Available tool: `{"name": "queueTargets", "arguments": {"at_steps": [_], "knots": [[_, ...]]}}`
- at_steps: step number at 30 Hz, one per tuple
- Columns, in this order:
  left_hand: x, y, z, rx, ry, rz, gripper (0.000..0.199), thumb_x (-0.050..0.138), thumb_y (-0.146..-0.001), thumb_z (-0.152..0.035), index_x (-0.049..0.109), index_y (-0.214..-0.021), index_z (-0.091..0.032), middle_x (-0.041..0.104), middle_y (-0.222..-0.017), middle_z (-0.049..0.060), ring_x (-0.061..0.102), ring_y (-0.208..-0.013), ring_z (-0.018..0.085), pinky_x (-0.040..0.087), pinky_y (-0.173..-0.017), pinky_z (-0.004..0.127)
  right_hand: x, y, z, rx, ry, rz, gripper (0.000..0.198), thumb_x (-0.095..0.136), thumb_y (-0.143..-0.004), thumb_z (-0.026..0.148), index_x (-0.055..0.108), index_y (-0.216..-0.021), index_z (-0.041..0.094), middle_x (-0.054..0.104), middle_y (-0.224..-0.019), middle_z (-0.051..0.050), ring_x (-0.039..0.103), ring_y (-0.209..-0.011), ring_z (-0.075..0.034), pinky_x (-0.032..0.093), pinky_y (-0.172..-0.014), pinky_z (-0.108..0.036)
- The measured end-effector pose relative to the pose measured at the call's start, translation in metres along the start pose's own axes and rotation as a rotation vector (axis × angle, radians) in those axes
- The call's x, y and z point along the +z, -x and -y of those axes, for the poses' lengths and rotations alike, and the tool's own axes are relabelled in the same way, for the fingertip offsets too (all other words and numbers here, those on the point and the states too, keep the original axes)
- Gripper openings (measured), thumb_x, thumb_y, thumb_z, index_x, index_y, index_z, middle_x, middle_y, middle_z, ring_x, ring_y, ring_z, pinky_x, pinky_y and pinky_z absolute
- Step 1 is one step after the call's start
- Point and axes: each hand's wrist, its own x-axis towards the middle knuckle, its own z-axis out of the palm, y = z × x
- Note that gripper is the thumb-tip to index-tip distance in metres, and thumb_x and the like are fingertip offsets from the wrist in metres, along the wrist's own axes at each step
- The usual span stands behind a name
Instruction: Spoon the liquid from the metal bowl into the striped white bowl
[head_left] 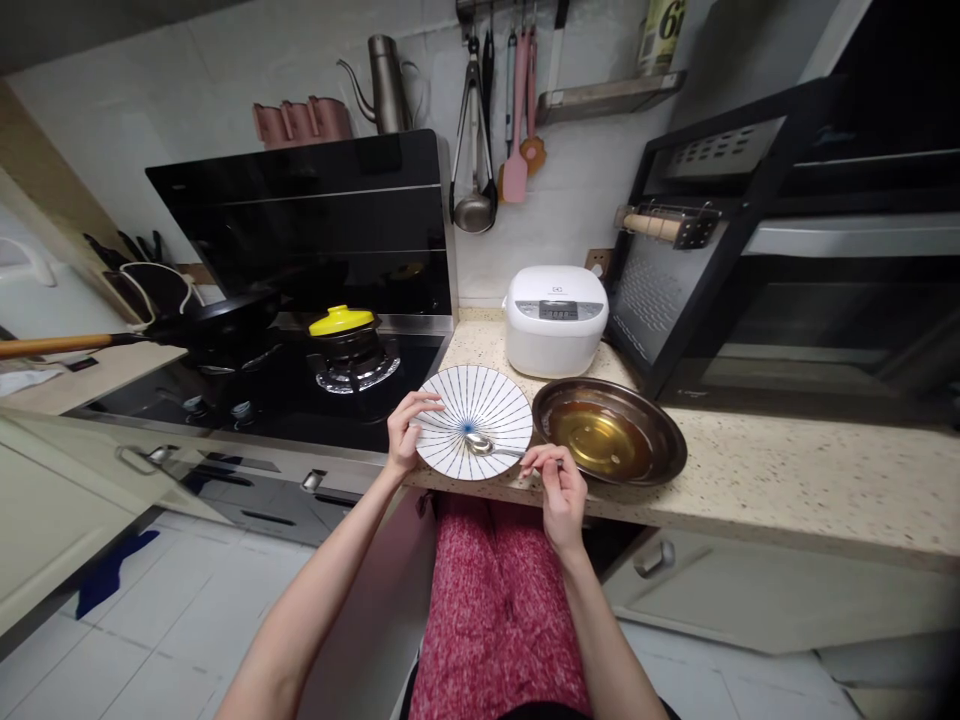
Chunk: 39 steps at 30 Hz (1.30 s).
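A white plate (491, 393) with dark radiating lines and a blue centre is at the counter's front edge. My left hand (407, 428) is closed on its left rim, fingers over the top and thumb nearer me. In my right hand (561, 492) is a metal spoon (480, 444), its handle pinched between the fingers. The spoon's bowl is over the plate, just below the blue centre; I cannot tell whether it touches. Right of the plate, close to my right hand, stands a dark round metal pan (670, 440) holding a clear yellowish liquid (600, 440).
A white rice cooker (556, 325) stands behind the plate and pan. On the left, the gas hob (292, 400) bears a pot with a yellow lid (340, 320) and a wok (217, 325). Utensils including a ladle (474, 212) hang above. A black oven (847, 330) stands right.
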Motion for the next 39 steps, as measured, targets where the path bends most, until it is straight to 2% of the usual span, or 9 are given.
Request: {"name": "queueTargets", "arguments": {"at_steps": [12,22,28,39], "knots": [[0.000,0.000,0.002,0.006,0.019,-0.004,0.038,0.046,-0.079,-0.027,0.080,-0.094,-0.017,0.074,-0.108,0.014,0.068,-0.101,0.033,0.053,-0.092,0.050,0.001,0.001,0.006,-0.038,0.010,-0.053,0.027,0.051,-0.103,0.039,0.058,-0.085,0.022,0.063,-0.081,-0.001,0.059,-0.067,-0.014,0.050,-0.065,-0.029],[0.000,0.000,0.001,-0.005,0.002,-0.024,0.039,0.047,-0.092,-0.040,0.079,-0.095,-0.017,0.074,-0.106,0.014,0.068,-0.099,0.031,0.052,-0.090,0.048,0.002,-0.002,0.016,-0.060,0.018,-0.093,0.026,0.051,-0.104,0.039,0.058,-0.085,0.022,0.062,-0.081,-0.001,0.059,-0.068,-0.014,0.050,-0.065,-0.030],[0.000,-0.001,0.000,0.011,0.028,-0.023,0.038,0.048,-0.093,-0.038,0.079,-0.096,-0.017,0.074,-0.106,0.013,0.068,-0.100,0.031,0.052,-0.090,0.048,-0.001,-0.007,0.023,-0.076,0.013,-0.142,0.024,0.053,-0.103,0.038,0.059,-0.086,0.022,0.062,-0.083,-0.001,0.060,-0.071,-0.014,0.049,-0.066,-0.028],[0.000,0.000,0.001,-0.009,0.006,-0.028,0.039,0.048,-0.092,-0.040,0.079,-0.095,-0.017,0.074,-0.105,0.013,0.068,-0.100,0.031,0.053,-0.090,0.049,-0.017,-0.017,0.041,-0.182,0.115,-0.345,0.024,0.056,-0.102,0.039,0.056,-0.086,0.022,0.062,-0.084,-0.001,0.061,-0.070,-0.013,0.052,-0.064,-0.027]]}}
